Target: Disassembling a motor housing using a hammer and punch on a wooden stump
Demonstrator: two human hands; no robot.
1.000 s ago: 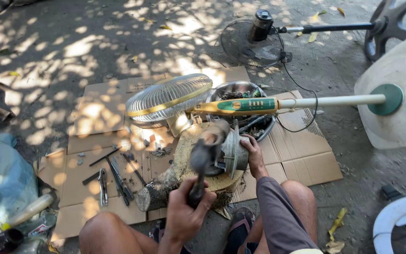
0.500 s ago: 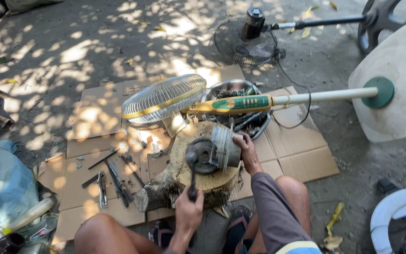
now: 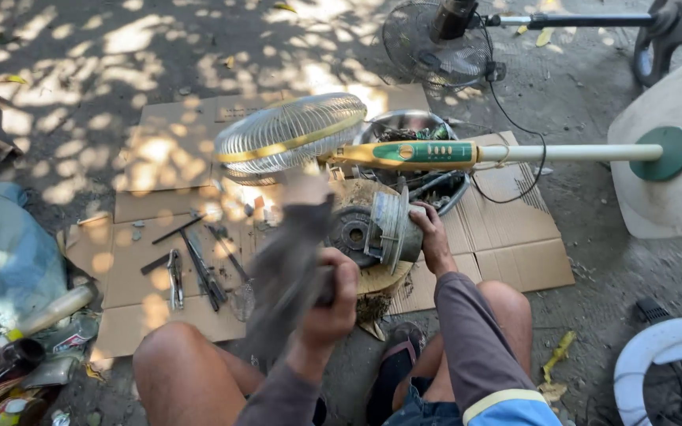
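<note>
I sit on the ground with a grey fan motor [image 3: 384, 229] lying on a round wood stump [image 3: 376, 278] between my knees. My right hand [image 3: 433, 234] grips the motor's right side and holds it on the stump. A hammer [image 3: 290, 264] is in my left hand [image 3: 333, 300], fist closed around its handle. The hammer is a blurred streak to the left of the motor, its head lifted off the motor toward the camera.
A fan guard [image 3: 290, 134], a green and cream fan pole [image 3: 467, 154] with its round base [image 3: 672, 154] and a metal bowl [image 3: 404, 122] lie behind the stump. Pliers and screwdrivers [image 3: 195, 272] lie on cardboard [image 3: 515, 252] at left. Another fan [image 3: 436, 39] is at the back.
Half a second ago the hammer head rested on the motor. Now it has swung up and back toward me, blurred. My right hand stays on the motor.
</note>
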